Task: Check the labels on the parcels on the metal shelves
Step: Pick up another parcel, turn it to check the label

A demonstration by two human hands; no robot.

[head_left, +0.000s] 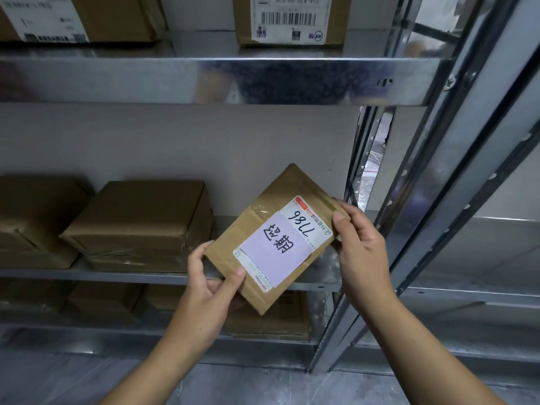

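Two hands grip one parcel [271, 238], centre frame | left hand [209, 283] pinches lower corner | right hand [361, 244] clasps right edge | label [285, 244] upside down

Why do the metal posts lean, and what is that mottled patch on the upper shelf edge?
Head view: the wide-angle lens bends the grey metal upright posts towards the frame edge; the shiny steel shelf lip carries a dark, blotchy reflection; the brown parcel with the lilac handwritten note is sharp, while the left-hand boxes blur.

brown parcel [264, 229], lilac label [277, 245], silver shelf [204, 80]
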